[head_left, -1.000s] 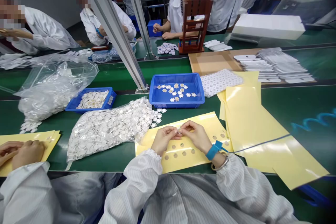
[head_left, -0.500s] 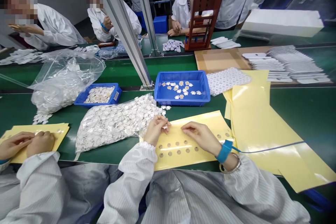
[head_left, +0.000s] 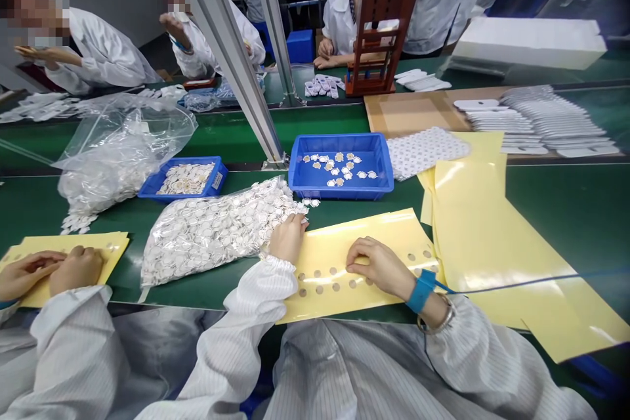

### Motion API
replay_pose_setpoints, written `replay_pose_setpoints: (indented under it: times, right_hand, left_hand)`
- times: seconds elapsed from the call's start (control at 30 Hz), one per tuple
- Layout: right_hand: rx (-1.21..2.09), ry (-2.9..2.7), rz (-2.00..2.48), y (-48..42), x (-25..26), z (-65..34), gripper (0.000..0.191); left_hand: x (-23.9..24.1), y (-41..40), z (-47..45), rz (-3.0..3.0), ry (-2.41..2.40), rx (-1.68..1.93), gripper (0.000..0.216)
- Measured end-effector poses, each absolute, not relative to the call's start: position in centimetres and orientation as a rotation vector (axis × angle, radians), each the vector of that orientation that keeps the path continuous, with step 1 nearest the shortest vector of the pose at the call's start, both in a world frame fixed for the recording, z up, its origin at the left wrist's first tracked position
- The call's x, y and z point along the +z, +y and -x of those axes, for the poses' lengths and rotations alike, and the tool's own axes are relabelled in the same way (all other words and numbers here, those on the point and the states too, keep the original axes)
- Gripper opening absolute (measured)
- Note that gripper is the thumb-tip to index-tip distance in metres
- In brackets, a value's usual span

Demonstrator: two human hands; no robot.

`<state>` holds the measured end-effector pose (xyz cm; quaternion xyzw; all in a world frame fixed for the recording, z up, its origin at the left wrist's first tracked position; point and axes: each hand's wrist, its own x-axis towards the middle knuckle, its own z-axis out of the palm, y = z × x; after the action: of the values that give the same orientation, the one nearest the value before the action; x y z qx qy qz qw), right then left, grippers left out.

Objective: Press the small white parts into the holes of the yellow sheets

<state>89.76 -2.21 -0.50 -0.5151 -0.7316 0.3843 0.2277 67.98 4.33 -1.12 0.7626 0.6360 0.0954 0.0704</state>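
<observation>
My left hand (head_left: 288,236) is curled at the open mouth of a clear bag of small white discs (head_left: 216,230), its fingertips among the loose discs there. What it holds, if anything, is hidden. My right hand (head_left: 377,266), with a blue wrist strap (head_left: 422,290), presses its bent fingers down on a yellow sheet (head_left: 344,256) that carries rows of small round stickers. A blue tray (head_left: 340,167) with a few discs lies just beyond the sheet.
More yellow sheets (head_left: 482,223) spread to the right. A second blue tray (head_left: 184,178) and a large clear bag (head_left: 121,144) lie at the left. A co-worker's hands (head_left: 44,272) rest on another yellow sheet. Metal posts (head_left: 236,65) rise behind; other people work across the belt.
My hands were together pinching a small piece over the sheet. They have parted: the left went to the bag's mouth, the right came down onto the sheet.
</observation>
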Motion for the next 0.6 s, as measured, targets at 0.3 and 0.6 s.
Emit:
replay_pose_setpoints:
  times: [0.3, 0.6]
  right_hand:
    - [1.17, -1.83, 1.349, -2.2, -0.8, -89.8, 0.009]
    - [1.135, -1.509, 1.297, -0.5, 0.1, -89.0, 0.045]
  left_hand:
    - [0.7, 3.7, -69.3, -1.652, 1.578, 0.699, 0.02]
    - [0.6, 1.2, -72.0, -0.928, 1.064, 0.71, 0.034]
